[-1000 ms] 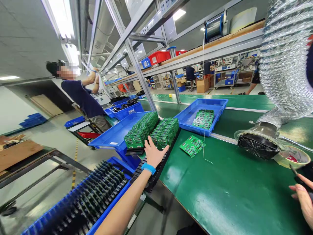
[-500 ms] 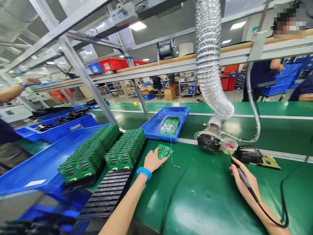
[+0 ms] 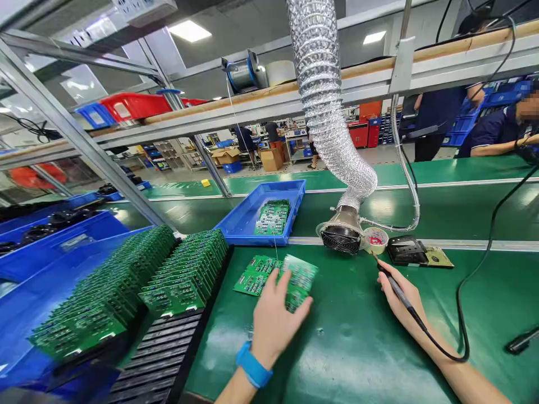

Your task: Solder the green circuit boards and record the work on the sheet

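Observation:
My left hand (image 3: 273, 317), with a blue wristband (image 3: 254, 365), grips a green circuit board (image 3: 304, 275) between thumb and fingers. This board is slightly blurred and tilted above the bench. Just left of it, another circuit board (image 3: 252, 276) lies flat on the green mat. In my right hand (image 3: 402, 297) is a soldering iron (image 3: 398, 290), held like a pen, its tip close to a round tub (image 3: 374, 240). Thin solder wire (image 3: 276, 247) hangs down from a spool (image 3: 244, 76) on the shelf and ends near my left fingers.
Upright boards fill black slotted racks (image 3: 158, 359) at left. A blue tray (image 3: 229, 238) holds more boards. A fume extractor (image 3: 343, 235) with a silver duct (image 3: 322, 84) stands behind the tub, beside a soldering stand (image 3: 406, 251). A black pen-like object (image 3: 522, 340) lies right. Co-workers sit and stand beyond.
The view has swung right. My left hand, earlier on a board near the tray, now holds a board to the right of a flat one. My right hand stays by the tub with the iron.

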The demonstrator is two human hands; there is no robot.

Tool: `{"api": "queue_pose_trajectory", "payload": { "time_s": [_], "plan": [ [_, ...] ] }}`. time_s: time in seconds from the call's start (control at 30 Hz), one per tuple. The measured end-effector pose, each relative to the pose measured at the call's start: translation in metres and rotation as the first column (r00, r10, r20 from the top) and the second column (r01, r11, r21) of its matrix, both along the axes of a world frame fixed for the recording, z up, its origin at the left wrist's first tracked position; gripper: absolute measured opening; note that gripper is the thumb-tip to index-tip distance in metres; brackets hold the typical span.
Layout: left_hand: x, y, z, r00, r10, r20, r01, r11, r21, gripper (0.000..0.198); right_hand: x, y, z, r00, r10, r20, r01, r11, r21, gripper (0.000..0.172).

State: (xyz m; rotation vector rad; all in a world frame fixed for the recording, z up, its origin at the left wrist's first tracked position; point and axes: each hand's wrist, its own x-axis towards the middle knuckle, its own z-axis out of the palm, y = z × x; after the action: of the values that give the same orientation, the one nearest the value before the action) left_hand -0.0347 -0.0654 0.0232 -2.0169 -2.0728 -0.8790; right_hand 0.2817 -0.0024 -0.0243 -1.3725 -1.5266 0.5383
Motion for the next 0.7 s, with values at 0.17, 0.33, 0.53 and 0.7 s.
{"api": "queue_pose_trajectory", "payload": {
  "time_s": [0.17,0.33,0.53,0.7],
  "plan": [
    [0.071,0.002,-0.012,0.963,-0.234,-0.137,0.2,0.954,-0.225,0.07,-0.001,-0.001,-0.002,0.999,0.015,-0.037,-0.015,1.0,-0.005,0.045],
    [0.085,0.013,-0.005,0.934,-0.286,-0.212,0.209,0.922,-0.325,0.071,-0.004,-0.004,0.0,0.998,0.045,-0.043,-0.043,0.998,0.035,0.041],
    [0.01,0.04,0.006,0.897,-0.354,-0.265,0.282,0.92,-0.273,0.029,-0.006,-0.008,0.0,0.996,0.078,-0.046,-0.073,0.992,0.106,0.037],
    [-0.05,0.065,-0.012,0.868,-0.457,-0.195,0.347,0.839,-0.419,0.015,-0.011,-0.012,0.005,0.99,0.133,0.043,-0.139,0.972,0.19,0.032]
  ]
}}
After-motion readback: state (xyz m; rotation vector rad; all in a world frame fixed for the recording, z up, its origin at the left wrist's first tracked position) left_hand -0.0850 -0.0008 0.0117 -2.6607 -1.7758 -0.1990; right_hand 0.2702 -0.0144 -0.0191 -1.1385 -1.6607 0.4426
